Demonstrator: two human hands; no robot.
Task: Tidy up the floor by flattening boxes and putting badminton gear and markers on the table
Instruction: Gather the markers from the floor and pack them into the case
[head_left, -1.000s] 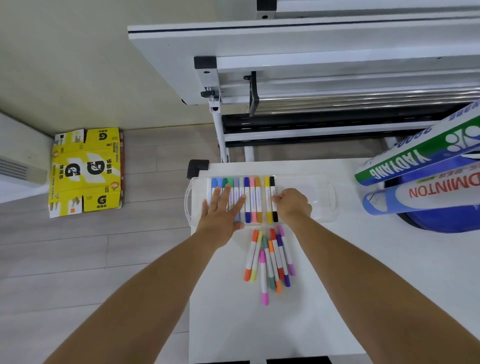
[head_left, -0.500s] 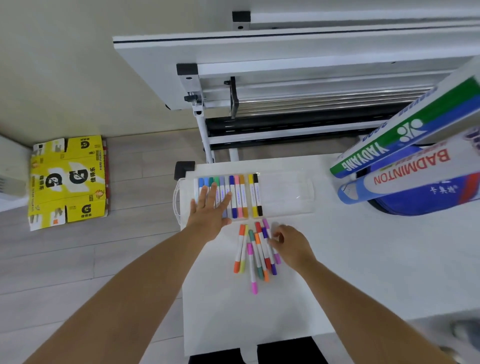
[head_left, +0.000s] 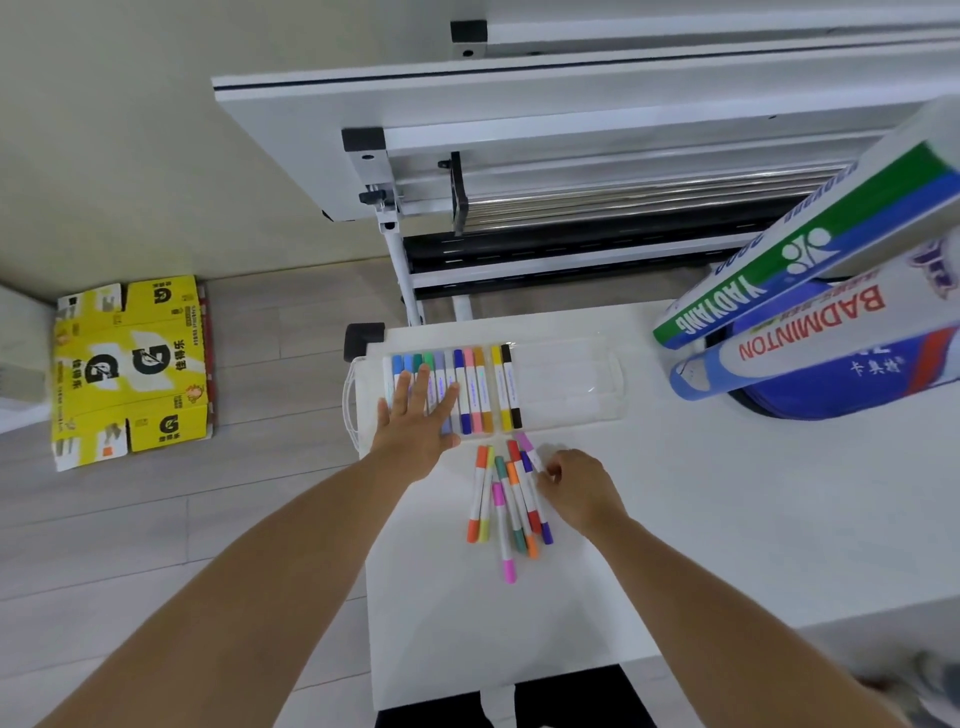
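Looks like an office or print workroom: plain white table (head_left: 727, 519) w/ markers (head_left: 471, 395) in a clear case (head_left: 571, 384), big roller machine (head_left: 623, 205) on a white metal stand (head_left: 401, 270) just behind, bare pale wall (head_left: 130, 130), grey wood-look floor (head_left: 156, 519), flattened yellow box (head_left: 130, 369) by the wall

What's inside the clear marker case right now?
A row of markers in the clear case: dark blue, pink, orange, yellow and black show fully. The left hand lies flat over the blue, green and lavender ones, hiding their middles.
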